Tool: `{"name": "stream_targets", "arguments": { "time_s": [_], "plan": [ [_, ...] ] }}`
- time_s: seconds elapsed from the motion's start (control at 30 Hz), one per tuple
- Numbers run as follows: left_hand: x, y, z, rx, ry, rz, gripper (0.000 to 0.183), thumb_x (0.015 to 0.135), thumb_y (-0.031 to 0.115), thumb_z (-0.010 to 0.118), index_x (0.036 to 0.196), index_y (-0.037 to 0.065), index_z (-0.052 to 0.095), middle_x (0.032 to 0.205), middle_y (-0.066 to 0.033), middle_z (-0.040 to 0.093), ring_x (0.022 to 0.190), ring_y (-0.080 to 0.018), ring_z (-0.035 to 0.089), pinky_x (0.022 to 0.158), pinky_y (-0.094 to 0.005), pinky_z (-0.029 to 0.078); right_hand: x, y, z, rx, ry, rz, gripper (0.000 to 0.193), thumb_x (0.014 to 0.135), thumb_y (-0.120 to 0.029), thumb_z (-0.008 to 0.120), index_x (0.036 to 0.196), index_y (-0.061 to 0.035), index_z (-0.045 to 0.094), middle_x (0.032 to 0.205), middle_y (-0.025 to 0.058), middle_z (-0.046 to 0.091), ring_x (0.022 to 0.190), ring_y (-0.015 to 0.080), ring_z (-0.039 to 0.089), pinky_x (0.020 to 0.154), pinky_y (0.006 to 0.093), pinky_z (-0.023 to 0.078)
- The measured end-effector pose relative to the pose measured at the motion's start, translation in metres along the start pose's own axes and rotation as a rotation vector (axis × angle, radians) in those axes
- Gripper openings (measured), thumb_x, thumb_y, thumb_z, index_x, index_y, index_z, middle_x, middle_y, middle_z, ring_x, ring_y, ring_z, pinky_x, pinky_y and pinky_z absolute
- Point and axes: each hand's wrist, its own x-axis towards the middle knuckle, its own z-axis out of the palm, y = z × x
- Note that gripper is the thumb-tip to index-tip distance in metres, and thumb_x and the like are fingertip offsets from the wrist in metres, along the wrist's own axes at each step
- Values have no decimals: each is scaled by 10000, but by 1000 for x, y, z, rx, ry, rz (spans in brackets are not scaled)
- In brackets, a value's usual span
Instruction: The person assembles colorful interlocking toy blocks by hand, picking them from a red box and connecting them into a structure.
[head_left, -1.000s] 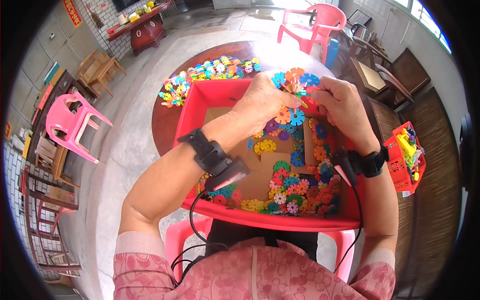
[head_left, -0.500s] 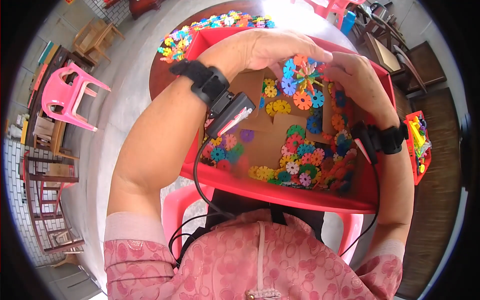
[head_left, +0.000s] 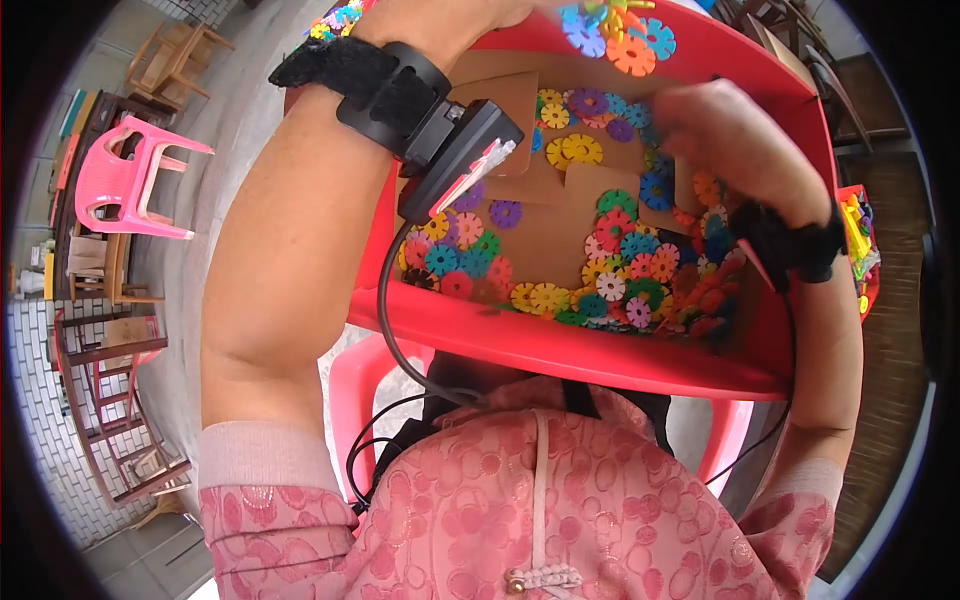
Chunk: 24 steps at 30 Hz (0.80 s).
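Note:
At the top edge, my left hand (head_left: 498, 12) is partly cut off by the picture. It grips a cluster of interlocked snowflake discs (head_left: 632, 54), with orange, blue and yellow notched discs showing. Over the right part of a red box (head_left: 570, 350) is my right hand (head_left: 722, 135), smeared by motion with its fingers unclear. Below it lie loose snowflake discs (head_left: 640, 245) of many colours, heaped mostly along the box's right and near sides. Brown cardboard pieces (head_left: 535, 235) show among them on the bottom.
Part of another pile of discs (head_left: 335, 20) shows beyond the box at upper left. Beside the box's right wall is a red tray of colourful pieces (head_left: 858, 235). A pink plastic chair (head_left: 110, 180) stands on the left. Cables run from both wrist straps.
My hands have come apart. The cluster has gone up toward the top edge with my left hand, while my right hand has come away from it, lower over the box. The view has shifted.

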Motion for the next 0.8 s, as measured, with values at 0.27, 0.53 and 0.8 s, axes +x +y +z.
{"name": "stream_targets", "arguments": {
  "time_s": [0.27,0.53,0.8],
  "plan": [
    [12,-14,8,767,55,252,341,899,281,486,1031,12,648,1035,-235,628,993,-356,598,846,-409,474,3,-44,86,-1,-182,-304,197,801,-63,516,966,-27,616,979,144,567,886,334,598,744,393,504],
    [-9,9,-1,254,34,72,357,838,287,598,1042,-4,625,1005,-232,640,943,-346,634,837,-385,501,-2,-46,100,-461,-213,-297,119,751,-60,548,864,-47,582,915,110,560,827,255,619,663,364,506],
    [8,-15,15,-451,63,-36,277,867,155,636,1097,1,621,991,-38,653,875,-99,570,755,-256,460,3,-33,86,-83,-196,-251,102,745,-47,591,844,-27,573,816,147,579,809,333,607,680,406,498]
  ]
}}
